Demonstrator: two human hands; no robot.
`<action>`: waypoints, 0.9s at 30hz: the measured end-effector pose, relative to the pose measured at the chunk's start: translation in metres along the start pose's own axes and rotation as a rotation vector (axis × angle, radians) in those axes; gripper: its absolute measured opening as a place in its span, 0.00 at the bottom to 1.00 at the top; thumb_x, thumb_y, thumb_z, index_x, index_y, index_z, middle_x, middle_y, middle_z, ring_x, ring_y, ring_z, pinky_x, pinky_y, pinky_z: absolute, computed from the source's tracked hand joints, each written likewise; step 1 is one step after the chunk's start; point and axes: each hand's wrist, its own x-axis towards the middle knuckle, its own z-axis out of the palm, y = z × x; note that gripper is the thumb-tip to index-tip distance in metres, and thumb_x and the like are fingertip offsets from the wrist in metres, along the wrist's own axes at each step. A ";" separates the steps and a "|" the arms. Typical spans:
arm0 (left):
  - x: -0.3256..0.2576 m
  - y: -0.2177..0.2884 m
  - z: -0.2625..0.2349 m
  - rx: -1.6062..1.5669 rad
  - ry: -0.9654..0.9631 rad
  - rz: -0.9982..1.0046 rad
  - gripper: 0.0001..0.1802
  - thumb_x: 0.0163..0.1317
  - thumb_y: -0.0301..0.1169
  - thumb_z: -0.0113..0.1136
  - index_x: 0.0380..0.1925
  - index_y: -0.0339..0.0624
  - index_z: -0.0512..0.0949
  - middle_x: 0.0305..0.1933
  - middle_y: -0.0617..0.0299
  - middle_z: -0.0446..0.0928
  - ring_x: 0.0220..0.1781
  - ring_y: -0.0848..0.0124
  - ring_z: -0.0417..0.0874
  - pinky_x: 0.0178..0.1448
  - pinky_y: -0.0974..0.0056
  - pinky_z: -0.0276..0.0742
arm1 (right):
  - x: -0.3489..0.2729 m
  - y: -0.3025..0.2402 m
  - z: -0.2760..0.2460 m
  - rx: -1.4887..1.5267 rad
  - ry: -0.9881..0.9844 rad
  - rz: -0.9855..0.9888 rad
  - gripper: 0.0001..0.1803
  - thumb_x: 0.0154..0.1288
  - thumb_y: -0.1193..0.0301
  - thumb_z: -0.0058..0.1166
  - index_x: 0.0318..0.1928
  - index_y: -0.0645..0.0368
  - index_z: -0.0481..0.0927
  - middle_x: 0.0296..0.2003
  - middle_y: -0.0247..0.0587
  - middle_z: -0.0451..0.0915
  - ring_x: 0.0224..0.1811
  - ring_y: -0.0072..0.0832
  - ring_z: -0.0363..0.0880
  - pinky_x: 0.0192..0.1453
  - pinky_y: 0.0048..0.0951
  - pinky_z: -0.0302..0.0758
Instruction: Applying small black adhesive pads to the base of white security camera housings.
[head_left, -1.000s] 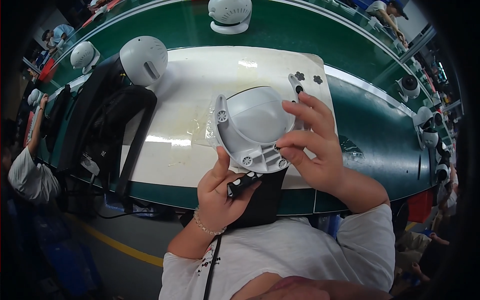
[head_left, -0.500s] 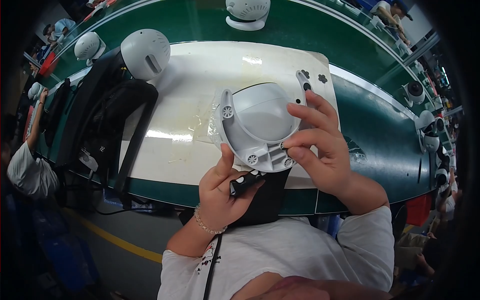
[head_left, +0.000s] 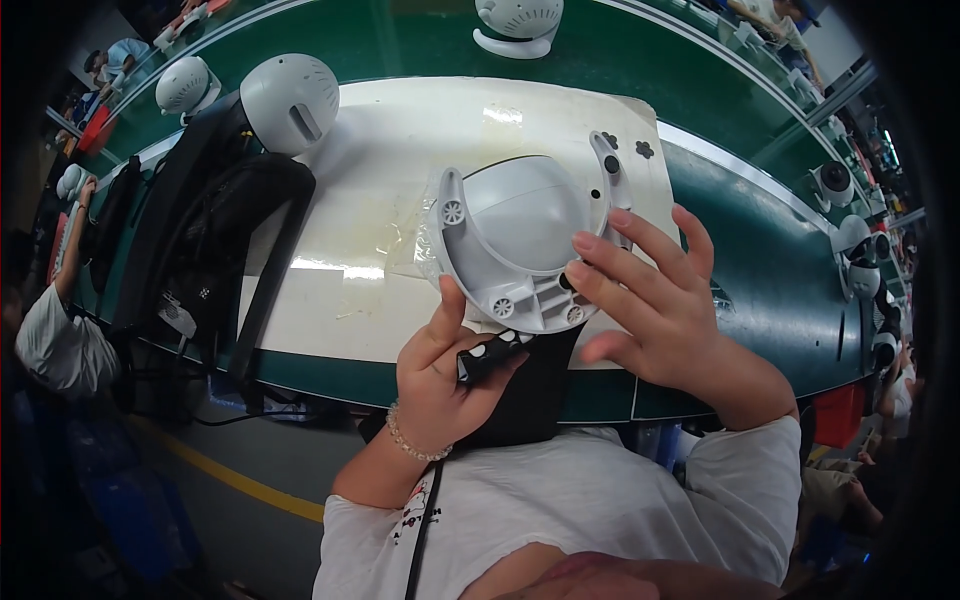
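A glossy white rounded housing (head_left: 525, 215) lies on the work board with its curved base (head_left: 515, 318) toward me. Spoked round sockets show in the base; others carry black round pads (head_left: 612, 165). My left hand (head_left: 440, 385) is closed on a folded black strip with pale round spots (head_left: 490, 357), close to the base's near edge. Its index finger reaches up against the base's left side. My right hand (head_left: 665, 300) is open, fingers spread over the base's right side. One fingertip is at a small black pad (head_left: 566, 282), partly covering it.
Under the housing lies a white board (head_left: 370, 130) with clear tape on it. At the left, another white device (head_left: 290, 105) stands beside black bags (head_left: 220, 220). A further white device (head_left: 515, 25) sits on the green bench beyond. Other people work at the sides.
The right hand's pinch has opened and its fingers have spread, the thumb moving off the base. A black pad now shows where those fingertips were. The left hand stays almost still.
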 end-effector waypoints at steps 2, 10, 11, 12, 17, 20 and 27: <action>0.000 0.001 -0.001 -0.006 -0.001 -0.018 0.10 0.38 0.20 0.66 0.22 0.32 0.75 0.60 0.40 0.58 0.25 0.68 0.80 0.31 0.70 0.73 | -0.001 0.002 -0.001 0.060 -0.061 0.008 0.26 0.57 0.44 0.39 0.46 0.47 0.76 0.51 0.30 0.71 0.57 0.32 0.64 0.63 0.44 0.44; -0.011 0.005 -0.007 -0.145 0.024 -0.012 0.14 0.39 0.21 0.67 0.26 0.32 0.72 0.55 0.39 0.65 0.28 0.69 0.78 0.34 0.70 0.74 | 0.000 0.005 0.000 0.070 -0.085 0.028 0.31 0.59 0.41 0.29 0.48 0.47 0.75 0.54 0.38 0.68 0.62 0.44 0.57 0.64 0.44 0.43; -0.013 0.007 -0.008 -0.137 0.026 -0.014 0.14 0.39 0.21 0.67 0.26 0.32 0.72 0.55 0.39 0.65 0.28 0.69 0.78 0.34 0.70 0.74 | 0.002 0.004 -0.003 0.067 -0.101 0.022 0.29 0.59 0.42 0.34 0.46 0.50 0.75 0.55 0.40 0.67 0.63 0.43 0.55 0.64 0.43 0.43; -0.015 0.009 -0.009 -0.135 0.020 -0.014 0.14 0.39 0.21 0.67 0.26 0.32 0.72 0.54 0.39 0.66 0.27 0.70 0.78 0.34 0.70 0.74 | 0.001 0.001 -0.002 0.074 -0.098 0.017 0.29 0.59 0.42 0.34 0.46 0.50 0.75 0.55 0.40 0.67 0.63 0.43 0.55 0.64 0.43 0.43; -0.014 0.019 -0.008 -0.082 0.026 0.039 0.16 0.39 0.20 0.67 0.29 0.34 0.72 0.49 0.45 0.72 0.26 0.69 0.76 0.33 0.69 0.74 | 0.000 -0.025 -0.012 0.470 0.137 -0.053 0.16 0.51 0.57 0.56 0.39 0.51 0.78 0.48 0.33 0.73 0.55 0.35 0.66 0.58 0.38 0.51; -0.012 0.027 -0.008 -0.065 0.026 0.032 0.15 0.39 0.20 0.66 0.29 0.35 0.72 0.46 0.49 0.74 0.32 0.65 0.78 0.36 0.69 0.74 | 0.005 -0.044 -0.007 0.412 0.198 -0.137 0.10 0.46 0.68 0.58 0.33 0.52 0.79 0.43 0.29 0.76 0.50 0.29 0.70 0.56 0.35 0.53; -0.014 0.026 -0.011 -0.138 -0.018 0.001 0.15 0.40 0.19 0.64 0.30 0.37 0.72 0.42 0.54 0.76 0.38 0.61 0.79 0.39 0.66 0.74 | -0.014 -0.041 0.011 0.426 0.339 -0.369 0.09 0.46 0.70 0.59 0.32 0.48 0.78 0.39 0.25 0.78 0.46 0.27 0.70 0.52 0.37 0.56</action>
